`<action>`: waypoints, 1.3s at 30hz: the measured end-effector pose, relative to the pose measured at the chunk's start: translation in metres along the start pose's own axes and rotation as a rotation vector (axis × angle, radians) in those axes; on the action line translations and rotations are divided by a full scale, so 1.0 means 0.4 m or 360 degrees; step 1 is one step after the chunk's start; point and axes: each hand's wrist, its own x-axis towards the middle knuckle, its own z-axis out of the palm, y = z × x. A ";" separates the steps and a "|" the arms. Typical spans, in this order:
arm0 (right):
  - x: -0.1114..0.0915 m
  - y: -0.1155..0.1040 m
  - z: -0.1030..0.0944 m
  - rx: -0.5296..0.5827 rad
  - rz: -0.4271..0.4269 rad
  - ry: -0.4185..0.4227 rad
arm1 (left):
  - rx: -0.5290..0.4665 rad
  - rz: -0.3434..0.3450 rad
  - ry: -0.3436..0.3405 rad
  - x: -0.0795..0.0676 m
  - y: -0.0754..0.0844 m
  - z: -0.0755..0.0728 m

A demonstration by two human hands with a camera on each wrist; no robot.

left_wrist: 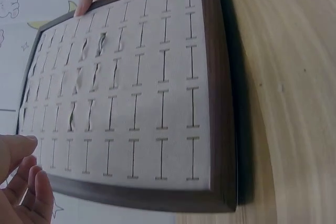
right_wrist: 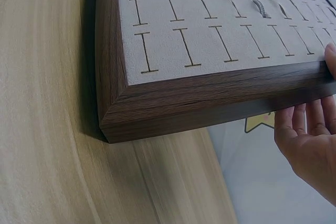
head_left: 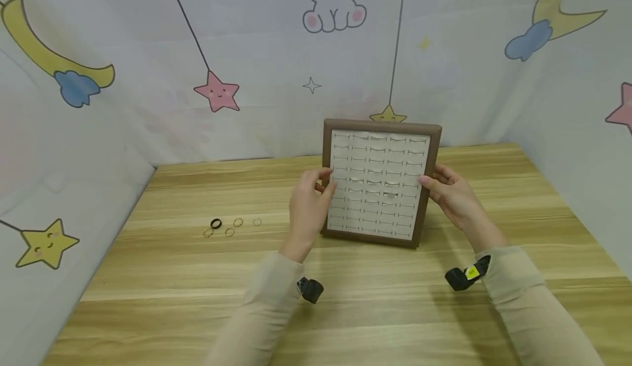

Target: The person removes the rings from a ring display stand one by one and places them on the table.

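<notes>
A ring display (head_left: 377,182) with a brown wood-look frame and a pale slotted panel stands tilted back on the table. My right hand (head_left: 455,198) grips its right edge, thumb on the front and fingers (right_wrist: 315,116) behind the frame. At the left edge is my left hand (head_left: 311,204), its thumb (left_wrist: 21,142) and loosely bent fingers apart, overlapping the border. One dark silvery ring (right_wrist: 258,6) sits in a slot near the panel's middle, and several slots around it gape.
On the wooden table (head_left: 197,300), to the left, lie a black ring (head_left: 215,223) and several thin gold-toned rings (head_left: 238,222). A patterned cloth (head_left: 266,53) hangs behind the table and along both sides. Each sleeve has a black wrist camera (head_left: 311,289) at its cuff.
</notes>
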 end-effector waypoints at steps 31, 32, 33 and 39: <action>0.005 0.001 -0.003 -0.0046 0.0023 0.0021 | 0.0248 0.0171 -0.0267 -0.046 0.079 0.181; 0.004 0.001 -0.004 -0.0038 0.0017 0.0017 | 0.0253 0.0174 -0.0267 -0.046 0.078 0.185; 0.004 0.002 -0.004 -0.0023 0.0012 0.0014 | 0.0261 0.0175 -0.0271 -0.046 0.076 0.188; 0.002 0.004 -0.004 0.0023 -0.0012 -0.0005 | 0.0332 0.0172 -0.0297 -0.049 0.075 0.199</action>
